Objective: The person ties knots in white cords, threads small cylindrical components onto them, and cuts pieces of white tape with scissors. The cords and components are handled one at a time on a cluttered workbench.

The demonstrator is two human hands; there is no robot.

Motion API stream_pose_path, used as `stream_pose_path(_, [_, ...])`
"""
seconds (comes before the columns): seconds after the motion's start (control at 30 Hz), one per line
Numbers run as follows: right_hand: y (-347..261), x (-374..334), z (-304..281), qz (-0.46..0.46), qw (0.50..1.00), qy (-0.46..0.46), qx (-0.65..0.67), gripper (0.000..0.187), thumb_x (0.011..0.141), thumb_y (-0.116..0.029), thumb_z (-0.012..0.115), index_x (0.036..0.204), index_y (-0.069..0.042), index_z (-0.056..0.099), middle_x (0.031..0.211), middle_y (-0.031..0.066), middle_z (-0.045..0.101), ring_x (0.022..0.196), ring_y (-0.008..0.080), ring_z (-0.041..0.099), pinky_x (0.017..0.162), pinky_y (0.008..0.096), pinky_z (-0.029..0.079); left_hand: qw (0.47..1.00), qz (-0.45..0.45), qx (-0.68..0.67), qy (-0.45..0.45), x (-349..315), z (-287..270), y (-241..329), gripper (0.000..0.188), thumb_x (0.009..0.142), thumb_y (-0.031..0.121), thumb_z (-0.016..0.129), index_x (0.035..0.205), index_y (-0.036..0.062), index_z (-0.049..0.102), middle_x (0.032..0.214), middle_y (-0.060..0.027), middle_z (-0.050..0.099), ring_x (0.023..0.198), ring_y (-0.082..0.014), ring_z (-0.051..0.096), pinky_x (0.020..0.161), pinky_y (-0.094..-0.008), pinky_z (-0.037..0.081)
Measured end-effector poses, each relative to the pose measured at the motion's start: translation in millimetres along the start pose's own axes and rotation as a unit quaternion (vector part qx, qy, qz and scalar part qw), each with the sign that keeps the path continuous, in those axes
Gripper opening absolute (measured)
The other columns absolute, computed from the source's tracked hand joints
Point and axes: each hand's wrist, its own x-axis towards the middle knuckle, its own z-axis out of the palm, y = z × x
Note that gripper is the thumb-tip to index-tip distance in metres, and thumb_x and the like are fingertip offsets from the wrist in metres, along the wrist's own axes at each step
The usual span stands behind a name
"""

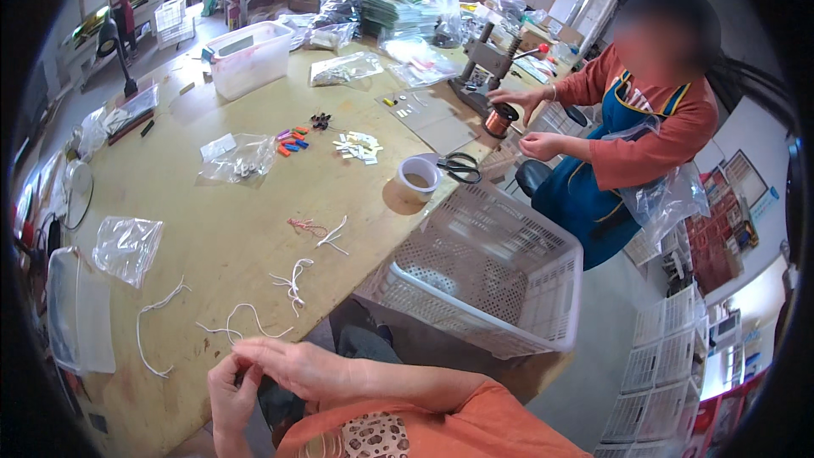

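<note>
Close to the table's near edge, my left hand (pixel 229 397) and my right hand (pixel 307 371) meet at the fingertips. Both are closed in a pinch; whatever lies between the fingers is hidden. A thin white cord (pixel 246 307) lies on the table just beyond them, and I cannot tell whether it reaches into my fingers. To its left curves another white cord (pixel 146 331). Farther off are a knotted white cord (pixel 295 278), a smaller white cord piece (pixel 335 236) and a red-and-white string (pixel 307 226).
A white tape roll (pixel 418 176) and black scissors (pixel 460 167) sit near a perforated plastic crate (pixel 551 318) on the right. Small coloured pieces (pixel 292 141) and white pieces (pixel 359 147) lie mid-table. Across, a person in an apron touches a copper wire spool (pixel 500 120) beside a press (pixel 487 64).
</note>
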Motion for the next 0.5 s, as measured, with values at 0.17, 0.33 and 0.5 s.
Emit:
stream_pose_path(0.17, [13.3,-13.6,-13.8,0.121,0.990,-0.060,0.051,0.015,0.084,0.000,0.059,0.100,0.000,0.058,0.084,0.0116,0.061,0.075,0.0223,0.062,0.060,0.0312,0.048,0.999,0.021,0.037,-0.026,3.6,7.6,4.1,0.007,0.088,0.001,0.057,0.082,-0.0010,0.060,0.070,0.0024,0.056,0.064,-0.0023,0.048,0.056,-0.0178,0.037])
stream_pose_path(0.33, [8.2,-8.9,-25.8,0.264,0.936,-0.034,0.231,0.004,0.089,-0.005,0.061,0.091,-0.001,0.062,0.076,0.0003,0.062,0.062,0.0060,0.058,0.056,0.0206,0.046,0.987,-0.016,-0.157,-0.011,-1.4,7.7,-4.2,0.013,0.093,0.009,0.054,0.086,-0.0004,0.060,0.062,0.0029,0.050,0.051,-0.0010,0.039,0.046,-0.0173,0.027])
stream_pose_path(0.5, [19.4,-11.1,-15.1,0.292,0.918,0.047,0.264,0.012,0.092,-0.009,0.059,0.099,0.000,0.064,0.080,0.0020,0.064,0.066,0.0059,0.058,0.060,0.0206,0.049,0.991,0.032,-0.125,0.045,3.7,32.9,4.9,0.021,0.092,0.006,0.056,0.109,-0.0029,0.063,0.072,0.0016,0.057,0.058,-0.0035,0.046,0.052,-0.0178,0.035])
